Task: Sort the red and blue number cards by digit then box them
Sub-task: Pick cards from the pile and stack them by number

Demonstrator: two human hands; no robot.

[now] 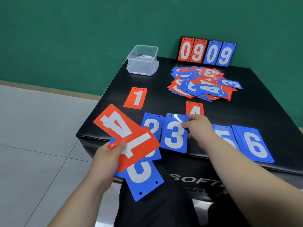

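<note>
Head view looks down on a black padded block (124,89) with number cards spread across it. In the left hand (106,158), closed in a pinch, is a fanned bunch of cards: a red 4 (114,123), a red 1 (139,143) and a blue card (144,179) whose digit I cannot read for sure. Thumb and fingertips of the right hand (199,128) are closed on the right edge of a blue 3 card (175,134), which lies at the block's near edge.

Sorted piles lie around it: a red 1 pile (135,98), a blue 2 (151,123) just left of the 3, a red 4 pile (195,108) behind the right hand, a blue 5 (227,136) partly hidden by the forearm, and a blue 6 stack (254,145). Unsorted cards sit in a loose heap (203,82) farther back. An open clear plastic box (142,59) waits at the far left corner.

These cards look thin, light, glossy and fairly stiff, with punched holes along one short edge. They will likely slide over each other, so a fanned bunch can slip; pinching an edge, or squaring a stack and gripping its long sides, seems safest.

A flip scoreboard (207,52) at the back reads 09 in red and 09 in blue. White lettering (188,179) on the block's front begins "SOFT", the rest hidden.
</note>
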